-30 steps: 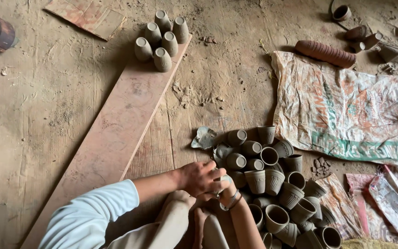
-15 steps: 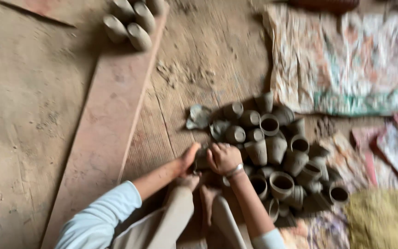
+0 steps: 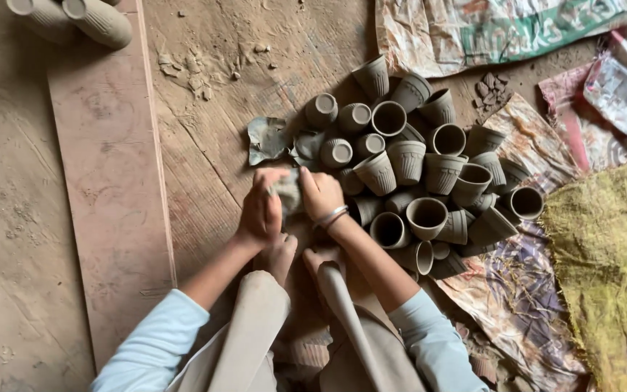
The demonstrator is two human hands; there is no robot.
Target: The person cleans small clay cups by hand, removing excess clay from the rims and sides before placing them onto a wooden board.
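On the dusty floor (image 3: 23, 218), beside a long wooden plank (image 3: 110, 181), lies a heap of unfired clay cups (image 3: 422, 174). At its near edge the left hand (image 3: 261, 210) and right hand (image 3: 321, 192) together clasp one grey cup (image 3: 287, 192), seemingly being rubbed or smoothed; fingers hide most of it, so its rim and orientation cannot be made out.

Bare dirt floor (image 3: 9, 218) lay open to the left of the left hand (image 3: 261, 214), past the long wooden board (image 3: 110, 181), which carried cups only at its far end (image 3: 96, 20). To the right of the right hand (image 3: 321, 194) a dense heap of clay cups (image 3: 422, 174) blocked the way, pressed close against the fingers. Torn grey scraps (image 3: 268, 138) lay just beyond both hands. Sacks (image 3: 495, 29) and a yellow cloth (image 3: 611, 276) covered the floor beyond the heap.
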